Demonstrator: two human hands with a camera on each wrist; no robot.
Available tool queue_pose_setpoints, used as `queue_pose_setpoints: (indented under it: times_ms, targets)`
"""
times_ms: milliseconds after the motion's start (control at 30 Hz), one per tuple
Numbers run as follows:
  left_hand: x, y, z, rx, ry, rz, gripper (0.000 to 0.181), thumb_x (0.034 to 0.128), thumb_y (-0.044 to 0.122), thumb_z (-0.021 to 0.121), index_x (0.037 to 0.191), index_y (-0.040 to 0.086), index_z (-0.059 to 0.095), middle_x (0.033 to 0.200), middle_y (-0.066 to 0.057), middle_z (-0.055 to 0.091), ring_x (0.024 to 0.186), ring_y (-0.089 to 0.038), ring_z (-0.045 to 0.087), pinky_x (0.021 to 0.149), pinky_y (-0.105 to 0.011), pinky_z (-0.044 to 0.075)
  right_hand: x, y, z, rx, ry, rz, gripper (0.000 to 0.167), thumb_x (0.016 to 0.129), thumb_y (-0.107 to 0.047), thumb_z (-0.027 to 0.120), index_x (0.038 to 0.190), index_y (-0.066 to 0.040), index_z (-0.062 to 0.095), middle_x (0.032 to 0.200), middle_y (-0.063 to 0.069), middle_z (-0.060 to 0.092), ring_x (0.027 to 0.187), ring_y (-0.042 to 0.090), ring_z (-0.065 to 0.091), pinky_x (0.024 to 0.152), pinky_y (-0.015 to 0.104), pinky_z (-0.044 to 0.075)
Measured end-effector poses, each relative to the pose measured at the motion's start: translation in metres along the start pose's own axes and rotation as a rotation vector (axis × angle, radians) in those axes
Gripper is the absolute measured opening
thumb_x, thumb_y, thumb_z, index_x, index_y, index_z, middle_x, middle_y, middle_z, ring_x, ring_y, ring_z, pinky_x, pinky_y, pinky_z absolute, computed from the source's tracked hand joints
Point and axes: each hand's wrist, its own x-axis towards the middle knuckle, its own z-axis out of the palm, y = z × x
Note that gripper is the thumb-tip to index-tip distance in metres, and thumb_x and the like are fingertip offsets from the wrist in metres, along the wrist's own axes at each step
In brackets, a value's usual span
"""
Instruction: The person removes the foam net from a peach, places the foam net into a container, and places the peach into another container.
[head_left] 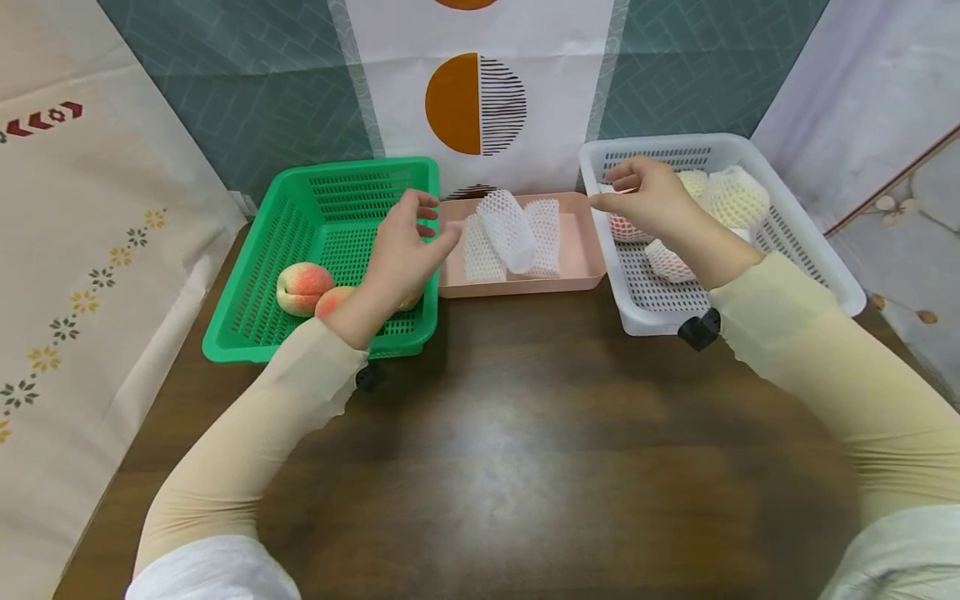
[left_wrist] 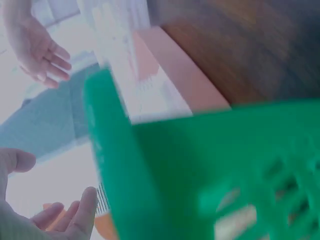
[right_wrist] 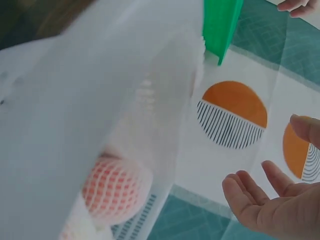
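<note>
My left hand (head_left: 405,246) hovers over the right side of the green basket (head_left: 258,275), fingers loosely bent and holding nothing. Beneath it lie peaches: one peach (head_left: 303,288) shows whole, others are partly hidden by my wrist. Above the left edge of the white basket (head_left: 813,250) is my right hand (head_left: 652,196), its fingers apart with nothing between them. That basket contains several fruits in foam nets, among them a yellowish netted fruit (head_left: 735,198) and a reddish netted fruit (right_wrist: 117,190). Between the baskets, white foam net sleeves (head_left: 506,233) lie in a pink tray (head_left: 579,242).
Both baskets and the tray stand along the back of a dark wooden table (head_left: 510,450). A patterned cloth (head_left: 525,100) hangs behind them. Light cloths hang at the left (head_left: 97,250) and right sides.
</note>
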Motion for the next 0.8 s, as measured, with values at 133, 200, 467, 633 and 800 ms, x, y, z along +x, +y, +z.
queue_pose_setpoints:
  times_ms: [133,200,467,633,800]
  targets:
    - [-0.002,0.003,0.013,-0.083,0.017,-0.024,0.046,0.0905,0.026,0.059,0.128,0.004,0.044,0.126,-0.014,0.052,0.109,-0.028,0.055,0.090,-0.040,0.050,-0.001,0.006,-0.005,-0.035,-0.003,0.007,0.063,0.093,-0.031,0.058,0.141,0.000,0.035,0.146,0.023,0.035,0.131,0.041,0.037,0.104,0.055,0.037]
    - [-0.002,0.005,0.019,-0.109,0.028,-0.035,0.046,0.0904,0.025,0.060,0.128,0.004,0.044,0.125,-0.014,0.052,0.109,-0.028,0.055,0.090,-0.040,0.050,-0.002,0.011,-0.008,-0.064,0.000,0.010,0.063,0.092,-0.031,0.058,0.142,0.000,0.034,0.146,0.024,0.035,0.131,0.043,0.037,0.103,0.057,0.038]
    - [0.004,0.013,0.047,-0.167,-0.008,0.046,0.047,0.0906,0.018,0.061,0.130,0.000,0.044,0.125,-0.020,0.052,0.107,-0.034,0.056,0.092,-0.040,0.049,-0.006,0.034,-0.026,-0.157,0.068,-0.007,0.061,0.093,-0.032,0.056,0.140,0.002,0.036,0.144,0.027,0.036,0.130,0.044,0.035,0.102,0.059,0.036]
    - [0.004,0.018,0.065,-0.196,-0.058,0.062,0.047,0.0905,0.018,0.061,0.130,-0.002,0.044,0.125,-0.022,0.052,0.106,-0.034,0.057,0.092,-0.039,0.049,-0.009,0.051,-0.032,-0.190,0.090,-0.023,0.060,0.092,-0.029,0.057,0.138,0.004,0.036,0.142,0.030,0.037,0.129,0.046,0.035,0.103,0.061,0.033]
    - [0.005,0.020,0.081,-0.204,-0.092,0.056,0.050,0.0902,0.020,0.062,0.131,-0.001,0.044,0.127,-0.021,0.053,0.107,-0.032,0.059,0.091,-0.037,0.051,-0.010,0.066,-0.037,-0.214,0.096,-0.019,0.063,0.091,-0.028,0.060,0.138,0.005,0.036,0.142,0.031,0.037,0.130,0.048,0.034,0.103,0.062,0.032]
